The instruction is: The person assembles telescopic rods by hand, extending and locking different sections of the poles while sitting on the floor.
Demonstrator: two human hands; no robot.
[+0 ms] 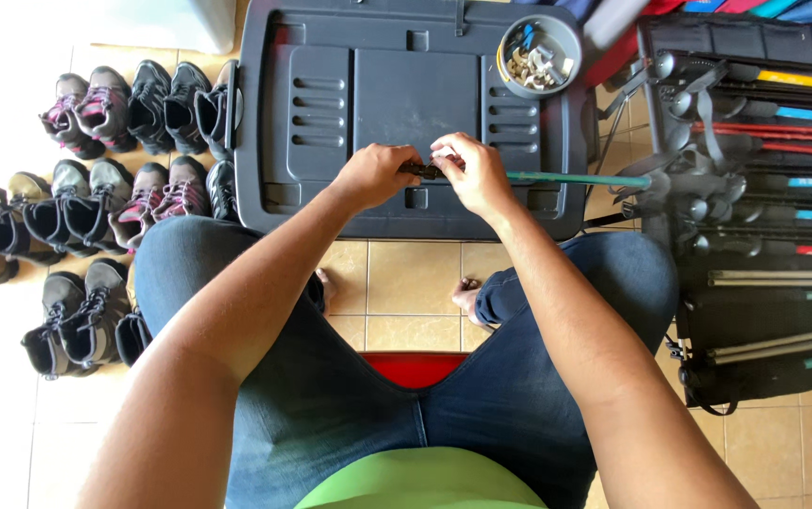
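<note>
Two bare hands meet above a dark grey plastic lid (406,94) with moulded slots and panels. Left hand (375,174) is clenched around a small black fitting (425,171) at the end of a teal pole (576,179); right hand (475,172) pinches the same fitting from the other side, fingertips curled over it. From the right hand the slim, smooth pole runs out sideways towards a black rack (755,170). That rack holds many similar poles laid in rows, with yellow, blue, red and teal shafts and grey handles. At the lid's far right corner stands a round grey tub (540,55) containing small metal and plastic parts, too small to identify. Several pairs of laced hiking boots (95,198), grey, black and pink, line the tiled floor (397,283).
</note>
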